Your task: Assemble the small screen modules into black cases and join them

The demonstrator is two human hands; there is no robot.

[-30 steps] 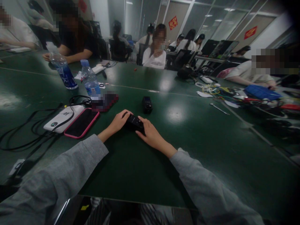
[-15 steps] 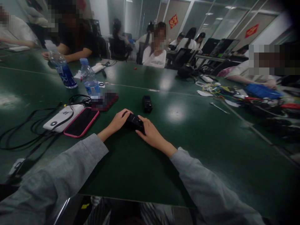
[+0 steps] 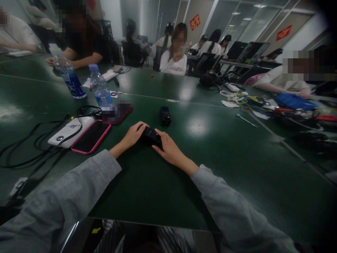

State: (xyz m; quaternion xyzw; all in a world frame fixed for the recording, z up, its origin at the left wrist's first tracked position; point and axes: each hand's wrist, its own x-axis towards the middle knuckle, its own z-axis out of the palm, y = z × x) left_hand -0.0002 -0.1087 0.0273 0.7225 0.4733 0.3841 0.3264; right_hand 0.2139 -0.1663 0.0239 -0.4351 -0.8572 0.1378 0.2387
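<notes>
a small black device (image 3: pixel 150 135) is gripped from both sides on the near part of the green table (image 3: pixel 237 165) — the left hand (image 3: pixel 133 135) closed on its left end, the right hand (image 3: pixel 168 149) on its right. it could slip on the glossy surface if pressed unevenly. counted: two water bottles (image 3: pixel 100 88) at far left, one second black device (image 3: pixel 165 115) beyond, one pink-cased phone (image 3: pixel 91 137).

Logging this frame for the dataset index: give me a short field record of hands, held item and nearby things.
left hand: left hand grips the left end of the small black box-shaped device
right hand: right hand grips its right end
device: low over the dark green table; contact unclear
beyond: second small black device, apart from the hands
left side: pink-cased phone, white power bank, two clear water bottles
</notes>
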